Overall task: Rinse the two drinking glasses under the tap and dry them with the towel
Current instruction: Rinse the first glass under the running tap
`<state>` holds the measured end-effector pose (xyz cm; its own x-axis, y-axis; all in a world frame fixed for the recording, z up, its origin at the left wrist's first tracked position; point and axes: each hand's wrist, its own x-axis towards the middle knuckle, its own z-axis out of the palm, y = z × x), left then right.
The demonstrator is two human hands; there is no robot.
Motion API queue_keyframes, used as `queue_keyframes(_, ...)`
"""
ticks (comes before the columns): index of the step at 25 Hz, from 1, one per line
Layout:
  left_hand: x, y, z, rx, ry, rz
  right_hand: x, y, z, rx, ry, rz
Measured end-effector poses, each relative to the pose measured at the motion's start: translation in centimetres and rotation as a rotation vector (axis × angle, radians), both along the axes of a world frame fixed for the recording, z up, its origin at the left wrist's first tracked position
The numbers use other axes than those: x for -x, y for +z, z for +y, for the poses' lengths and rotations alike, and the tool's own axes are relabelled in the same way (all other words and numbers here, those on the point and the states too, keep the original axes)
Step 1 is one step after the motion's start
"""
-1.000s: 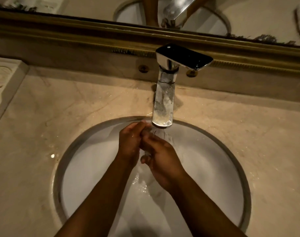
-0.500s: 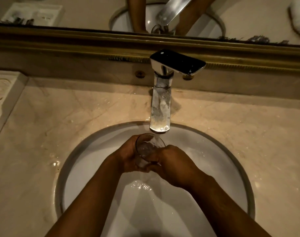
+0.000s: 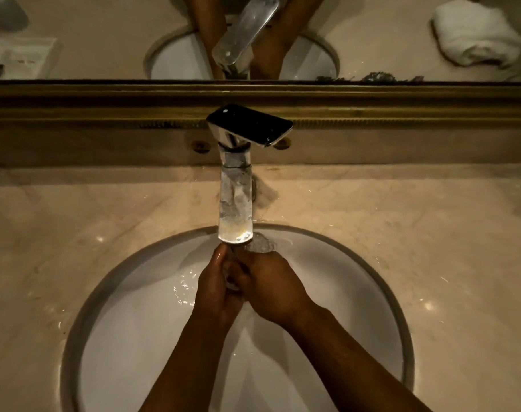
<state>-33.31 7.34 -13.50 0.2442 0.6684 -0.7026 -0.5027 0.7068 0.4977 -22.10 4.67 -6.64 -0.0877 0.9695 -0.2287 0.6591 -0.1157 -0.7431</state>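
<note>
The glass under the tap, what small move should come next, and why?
Probably tip the glass to pour the water out into the sink. The left hand and right hand clasp it right below the spout, water is splashing at its rim, and most of it is hidden.

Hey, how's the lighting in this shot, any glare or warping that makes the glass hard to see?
Head view: dim, warm light; small glints speckle the beige marble counter; the chrome tap spout shines; wide-angle bending curves the gilt mirror frame; the clear drinking glass nearly vanishes between left hand and right hand.
</note>
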Motion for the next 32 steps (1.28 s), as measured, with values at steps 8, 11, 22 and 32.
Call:
queue_keyframes(8, 0.3, 2.7, 1.7, 0.119, -0.311, 0.113, -2.3, -0.5, -0.8, 0.008, 0.204, -0.036)
queue_keyframes(11, -0.6, 2.7, 2.2, -0.041, -0.122, 0.207, -1.1, -1.1, -1.8, -0.013, 0.043, -0.079)
queue_keyframes(22, -0.6, 0.7, -1.3, -0.214, 0.112, 0.221, 0.7, 0.8, 1.4, 0.31, -0.214, 0.264)
queue_keyframes(32, 0.5, 4.2, 2.1, 0.245, -0.339, 0.141, -0.2, -0.5, -0.9, -0.017, 0.051, -0.117)
